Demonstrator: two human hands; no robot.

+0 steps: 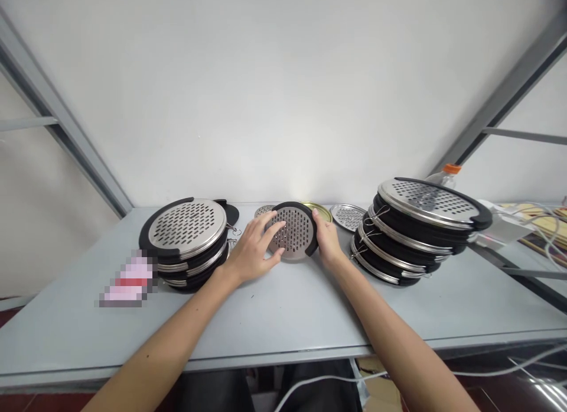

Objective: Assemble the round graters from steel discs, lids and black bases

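Observation:
Between my hands stands a round perforated steel grater (295,234) with a black rim, tilted up off the table. My left hand (252,246) presses spread fingers on its steel face, and my right hand (325,240) grips its black rim at the right side. To the left sits a stack of similar black-rimmed graters (186,234), and a taller, leaning stack (420,223) stands to the right. Behind the held grater lie a gold-coloured round lid (316,210) and a loose perforated steel disc (348,217), with a smaller steel disc (264,211) partly hidden.
The pale grey table (287,311) ends in a front edge below my arms. A white wall rises behind it. A bottle with an orange cap (446,177) stands behind the right stack. White cables (531,229) lie at the right, and a blurred pink-and-red item (128,279) lies at the left.

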